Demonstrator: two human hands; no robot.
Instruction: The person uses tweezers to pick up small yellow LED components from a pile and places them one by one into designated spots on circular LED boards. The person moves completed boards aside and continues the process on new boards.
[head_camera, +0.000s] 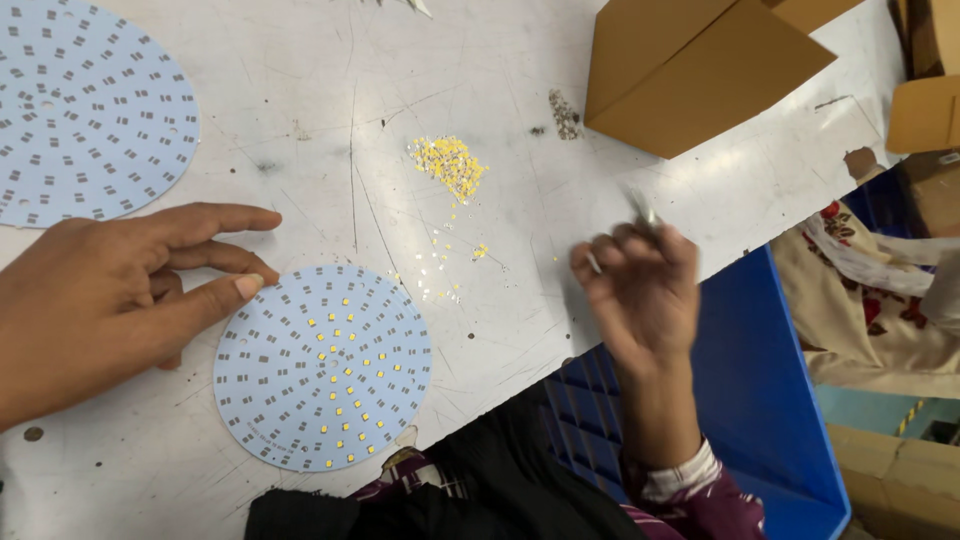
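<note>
A round pale-blue circuit board (322, 367) lies near the table's front edge, with small yellow chips set on its middle and lower part. My left hand (110, 297) rests on the table with its thumb touching the board's left rim, fingers spread. Raised over the table's right front edge, my right hand (640, 290) is blurred and pinches thin metal tweezers (645, 214). A small heap of loose yellow chips (450, 164) lies beyond the board, with scattered chips (445, 265) trailing toward it.
A second round board (85, 110) lies at the far left. A brown cardboard box (700, 70) stands at the back right. A blue plastic crate (760, 400) sits below the scratched white table (300, 100). Patterned cloth (870, 310) lies at the right.
</note>
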